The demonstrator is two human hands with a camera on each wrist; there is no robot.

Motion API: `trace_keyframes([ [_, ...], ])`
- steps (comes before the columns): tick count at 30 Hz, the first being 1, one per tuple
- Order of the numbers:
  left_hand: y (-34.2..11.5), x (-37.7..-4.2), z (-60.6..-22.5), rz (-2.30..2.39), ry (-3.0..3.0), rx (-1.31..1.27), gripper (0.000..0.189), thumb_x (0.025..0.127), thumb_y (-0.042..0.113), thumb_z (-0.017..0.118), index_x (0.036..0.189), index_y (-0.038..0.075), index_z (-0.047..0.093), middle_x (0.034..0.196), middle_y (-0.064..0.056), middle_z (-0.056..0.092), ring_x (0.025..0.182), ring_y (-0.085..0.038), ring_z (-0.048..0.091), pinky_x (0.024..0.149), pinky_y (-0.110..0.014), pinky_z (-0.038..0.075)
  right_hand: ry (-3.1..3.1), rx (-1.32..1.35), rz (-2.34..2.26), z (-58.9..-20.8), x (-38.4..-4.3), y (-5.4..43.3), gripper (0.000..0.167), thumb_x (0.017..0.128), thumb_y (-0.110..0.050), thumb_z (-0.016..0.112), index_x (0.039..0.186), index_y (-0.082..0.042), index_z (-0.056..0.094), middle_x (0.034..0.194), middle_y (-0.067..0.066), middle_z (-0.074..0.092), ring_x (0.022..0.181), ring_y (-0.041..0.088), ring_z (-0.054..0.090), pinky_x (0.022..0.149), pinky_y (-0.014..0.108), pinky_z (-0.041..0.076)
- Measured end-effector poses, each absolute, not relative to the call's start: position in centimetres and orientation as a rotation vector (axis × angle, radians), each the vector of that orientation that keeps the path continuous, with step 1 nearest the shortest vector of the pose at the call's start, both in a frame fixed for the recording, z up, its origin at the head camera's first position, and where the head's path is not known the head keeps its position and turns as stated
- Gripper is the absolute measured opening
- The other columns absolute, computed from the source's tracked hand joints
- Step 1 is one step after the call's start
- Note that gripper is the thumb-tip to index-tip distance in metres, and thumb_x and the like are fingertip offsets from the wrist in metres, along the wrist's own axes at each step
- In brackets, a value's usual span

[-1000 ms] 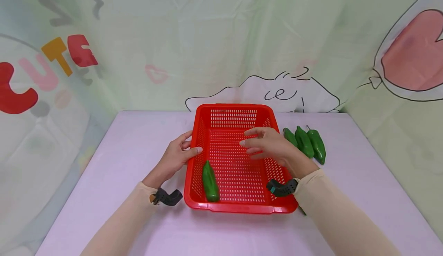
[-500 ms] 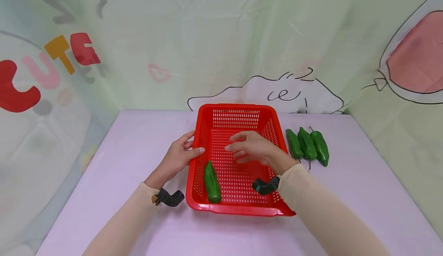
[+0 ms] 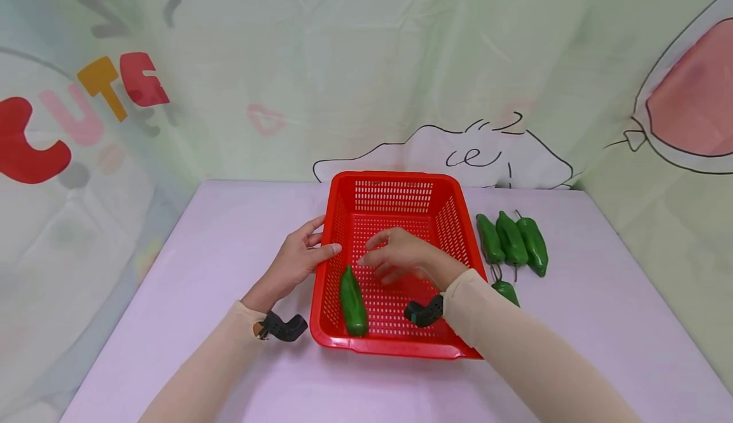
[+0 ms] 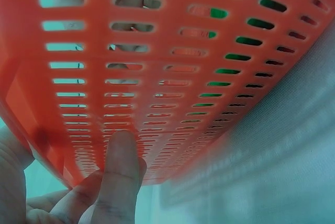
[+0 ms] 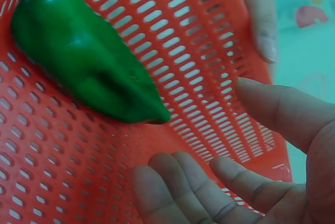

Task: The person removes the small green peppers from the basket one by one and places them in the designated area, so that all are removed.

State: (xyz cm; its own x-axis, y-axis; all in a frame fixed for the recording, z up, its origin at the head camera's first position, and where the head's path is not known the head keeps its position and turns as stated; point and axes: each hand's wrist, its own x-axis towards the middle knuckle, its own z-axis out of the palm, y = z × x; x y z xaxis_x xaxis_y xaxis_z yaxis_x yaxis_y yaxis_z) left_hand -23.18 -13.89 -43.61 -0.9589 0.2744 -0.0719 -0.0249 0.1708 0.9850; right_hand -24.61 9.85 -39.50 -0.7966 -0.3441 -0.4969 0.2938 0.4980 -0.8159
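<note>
A red perforated plastic basket [image 3: 395,177] stands in the middle of the table. My left hand [image 3: 292,257] grips its left rim, thumb over the edge and fingers against the outer wall, as the left wrist view also shows. One green pepper [image 3: 353,305] lies inside along the left wall, toward the near corner. My right hand [image 3: 401,254] hovers inside the basket just to the right of this pepper, holding nothing. In the right wrist view its fingers are spread apart from the thumb, and the pepper [image 5: 89,51] lies clear of them.
On the table right of the basket, three green peppers [image 3: 511,238] lie side by side. Another pepper [image 3: 506,292] nearer me is partly hidden by my right sleeve [image 3: 509,340]. A printed curtain [image 3: 366,73] encloses the table's back and sides.
My right hand has moved left and nearer me inside the basket, toward the pepper there. The left hand keeps its grip on the rim. The view has shifted slightly.
</note>
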Motion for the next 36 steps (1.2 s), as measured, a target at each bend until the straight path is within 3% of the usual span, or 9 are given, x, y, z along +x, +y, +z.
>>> trace_keyframes([
  [25,-13.8,-23.1,-43.7,1.87,2.225,0.229,0.077,0.098,0.021,0.074,0.163,0.013,0.033,0.142,-0.019,0.063,0.11,-0.036,0.074,0.083,-0.042,0.064,1.957,-0.168,-1.102,-40.8,-23.9,7.7,0.051,0.089,-0.02,0.082,0.129,0.001,0.06,0.097,0.015,0.075,0.082,0.03,0.077,0.075,0.046,0.066],
  [36,-13.7,-22.8,-43.4,1.864,2.24,0.224,0.078,0.098,0.02,0.074,0.164,0.012,0.032,0.143,-0.019,0.063,0.111,-0.035,0.074,0.084,-0.042,0.064,1.944,-0.264,-1.025,-41.2,-23.6,7.3,0.037,0.089,-0.019,0.081,0.117,-0.002,0.065,0.094,0.013,0.076,0.08,0.029,0.077,0.074,0.044,0.066],
])
